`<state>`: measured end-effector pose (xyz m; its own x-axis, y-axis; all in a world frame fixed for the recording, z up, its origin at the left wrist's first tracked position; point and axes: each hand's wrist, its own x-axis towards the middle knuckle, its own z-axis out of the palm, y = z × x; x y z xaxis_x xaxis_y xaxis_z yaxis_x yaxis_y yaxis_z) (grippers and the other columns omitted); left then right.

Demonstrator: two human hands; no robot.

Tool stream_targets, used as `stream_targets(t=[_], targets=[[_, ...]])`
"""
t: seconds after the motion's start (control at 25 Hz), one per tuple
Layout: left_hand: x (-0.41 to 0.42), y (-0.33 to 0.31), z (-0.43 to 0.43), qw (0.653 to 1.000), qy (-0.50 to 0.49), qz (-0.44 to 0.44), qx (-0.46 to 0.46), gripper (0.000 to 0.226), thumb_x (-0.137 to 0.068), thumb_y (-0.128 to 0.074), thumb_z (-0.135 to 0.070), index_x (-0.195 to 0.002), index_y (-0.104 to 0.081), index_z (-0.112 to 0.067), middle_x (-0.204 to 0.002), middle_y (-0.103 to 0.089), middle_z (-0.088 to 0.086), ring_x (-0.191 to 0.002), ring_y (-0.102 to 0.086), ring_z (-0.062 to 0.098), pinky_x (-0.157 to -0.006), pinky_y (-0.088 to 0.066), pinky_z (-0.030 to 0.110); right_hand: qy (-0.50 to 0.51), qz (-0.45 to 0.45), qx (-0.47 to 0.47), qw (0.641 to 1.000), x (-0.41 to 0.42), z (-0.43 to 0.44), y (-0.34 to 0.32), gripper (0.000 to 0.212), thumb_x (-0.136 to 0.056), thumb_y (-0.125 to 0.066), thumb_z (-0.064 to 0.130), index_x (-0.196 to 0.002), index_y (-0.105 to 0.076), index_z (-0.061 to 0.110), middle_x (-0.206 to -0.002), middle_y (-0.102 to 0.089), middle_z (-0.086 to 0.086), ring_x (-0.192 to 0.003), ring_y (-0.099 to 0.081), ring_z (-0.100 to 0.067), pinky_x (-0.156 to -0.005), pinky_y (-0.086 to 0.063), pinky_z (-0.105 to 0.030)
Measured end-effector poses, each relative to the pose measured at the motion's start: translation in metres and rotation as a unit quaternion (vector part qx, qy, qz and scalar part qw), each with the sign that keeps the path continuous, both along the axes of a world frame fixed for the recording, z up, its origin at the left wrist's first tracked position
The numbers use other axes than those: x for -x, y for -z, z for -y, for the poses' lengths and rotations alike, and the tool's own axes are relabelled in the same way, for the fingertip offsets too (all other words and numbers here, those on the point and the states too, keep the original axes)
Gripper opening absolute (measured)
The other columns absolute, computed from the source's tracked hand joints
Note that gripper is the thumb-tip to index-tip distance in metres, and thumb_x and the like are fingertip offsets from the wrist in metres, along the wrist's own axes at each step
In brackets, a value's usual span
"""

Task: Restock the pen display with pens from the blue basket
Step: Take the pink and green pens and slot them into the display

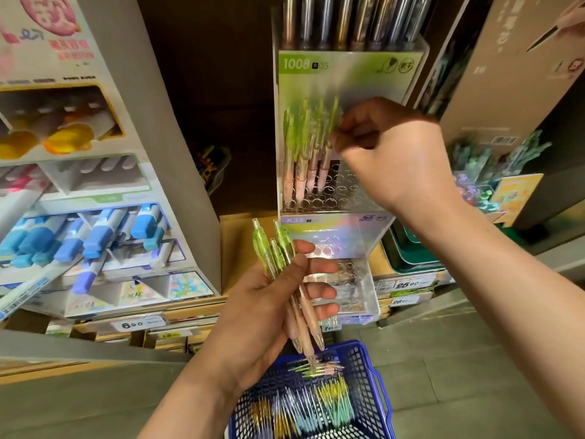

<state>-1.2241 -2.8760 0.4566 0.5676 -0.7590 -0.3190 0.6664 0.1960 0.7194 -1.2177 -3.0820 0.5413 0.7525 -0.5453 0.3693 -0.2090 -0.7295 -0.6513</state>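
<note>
A clear acrylic pen display (319,198) with rows of round holes stands at the centre. Several green-and-pink pens (300,153) stand in its left holes. My right hand (389,153) is raised at the display and pinches the green top of the rightmost standing pen. Below it my left hand (269,308) grips a bunch of green-and-pink pens (285,280), tips pointing down. The blue basket (364,359) sits on the floor beneath, holding several pens in green, yellow and blue.
A lower clear tier (357,299) of the display stands behind my left hand. A marker and eraser rack (95,223) fills the left side. Price tags (408,285) line the shelf edge. A cardboard stand (506,90) rises at the right.
</note>
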Motion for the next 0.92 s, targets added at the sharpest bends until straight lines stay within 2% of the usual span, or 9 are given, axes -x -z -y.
stream_targets(t=[0.12,0.2,0.32,0.44,0.52,0.64,0.72,0.8,0.92], targets=[[-0.001,-0.002,-0.001,1.000,0.009,0.013,-0.002,0.026,-0.095,-0.060,-0.023,-0.118,-0.065,-0.012,-0.112,-0.075,0.016,-0.078,-0.072,0.022,-0.069,-0.063,0.039,0.004,-0.023,0.001,1.000,0.000,-0.001,0.001,0.012,-0.088,-0.072,0.024,-0.099,-0.073,0.020,-0.083,-0.070,0.006,-0.078,-0.068,-0.012,-0.072,-0.051,-0.019],[0.000,-0.003,-0.001,1.000,0.010,0.025,-0.004,0.018,-0.096,-0.061,-0.025,-0.106,-0.071,-0.015,-0.114,-0.075,0.015,-0.075,-0.071,0.020,-0.064,-0.061,0.034,0.022,-0.043,-0.005,0.999,0.003,-0.004,-0.003,0.010,-0.088,-0.071,0.028,-0.096,-0.074,0.022,-0.079,-0.068,0.009,-0.075,-0.066,-0.010,-0.066,-0.045,-0.009],[0.000,-0.004,-0.001,1.000,0.010,0.020,0.022,0.016,-0.095,-0.065,-0.027,-0.103,-0.074,-0.016,-0.112,-0.075,0.017,-0.069,-0.067,0.018,-0.058,-0.054,0.029,0.052,-0.112,-0.009,0.992,0.017,-0.018,-0.012,0.020,-0.088,-0.071,0.037,-0.076,-0.066,0.022,-0.064,-0.063,0.012,-0.059,-0.059,-0.005,-0.056,-0.037,0.000],[-0.001,-0.003,0.000,0.999,0.019,0.019,0.036,0.025,-0.089,-0.068,-0.030,-0.108,-0.076,-0.015,-0.104,-0.076,0.015,-0.066,-0.065,0.016,-0.056,-0.051,0.026,-0.047,-0.250,-0.132,0.958,0.037,-0.045,-0.013,0.016,-0.087,-0.073,0.040,-0.077,-0.071,0.028,-0.073,-0.069,0.012,-0.056,-0.065,0.001,-0.052,-0.045,-0.004],[0.000,-0.003,0.000,0.999,0.029,0.025,0.034,0.031,-0.089,-0.068,-0.033,-0.107,-0.077,-0.010,-0.095,-0.077,0.011,-0.066,-0.065,0.013,-0.056,-0.051,0.024,-0.094,-0.276,-0.238,0.926,0.045,-0.055,-0.014,0.008,-0.088,-0.075,0.036,-0.083,-0.070,0.031,-0.078,-0.069,0.015,-0.050,-0.065,0.005,-0.049,-0.048,-0.006],[0.001,-0.003,-0.001,0.998,0.035,0.031,0.038,0.036,-0.091,-0.068,-0.036,-0.107,-0.078,-0.005,-0.094,-0.078,0.009,-0.067,-0.067,0.012,-0.057,-0.051,0.023,-0.125,-0.289,-0.261,0.913,0.047,-0.052,-0.014,0.009,-0.088,-0.075,0.033,-0.081,-0.069,0.032,-0.061,-0.069,0.018,-0.049,-0.064,0.009,-0.046,-0.043,-0.003],[0.003,-0.003,-0.001,0.998,0.037,0.033,0.032,0.040,-0.091,-0.067,-0.038,-0.109,-0.077,-0.004,-0.100,-0.078,0.013,-0.072,-0.071,0.015,-0.062,-0.056,0.025,-0.130,-0.285,-0.272,0.910,0.048,-0.050,-0.012,0.007,-0.087,-0.076,0.033,-0.082,-0.072,0.032,-0.058,-0.068,0.021,-0.054,-0.067,0.004,-0.053,-0.049,-0.007],[0.004,-0.004,-0.001,0.998,0.039,0.032,0.031,0.042,-0.092,-0.061,-0.040,-0.112,-0.076,-0.006,-0.108,-0.077,0.018,-0.082,-0.076,0.020,-0.071,-0.061,0.029,-0.125,-0.243,-0.273,0.922,0.049,-0.047,-0.012,0.004,-0.084,-0.078,0.030,-0.082,-0.075,0.029,-0.065,-0.072,0.013,-0.058,-0.067,-0.004,-0.065,-0.057,-0.017],[0.004,-0.003,0.000,0.999,0.017,0.021,0.034,0.037,-0.097,-0.056,-0.041,-0.109,-0.078,-0.014,-0.116,-0.075,0.021,-0.085,-0.077,0.023,-0.074,-0.063,0.033,-0.127,-0.102,-0.333,0.929,0.046,-0.031,-0.022,0.005,-0.087,-0.075,0.016,-0.090,-0.076,0.011,-0.076,-0.076,-0.006,-0.066,-0.070,-0.016,-0.072,-0.063,-0.030]])
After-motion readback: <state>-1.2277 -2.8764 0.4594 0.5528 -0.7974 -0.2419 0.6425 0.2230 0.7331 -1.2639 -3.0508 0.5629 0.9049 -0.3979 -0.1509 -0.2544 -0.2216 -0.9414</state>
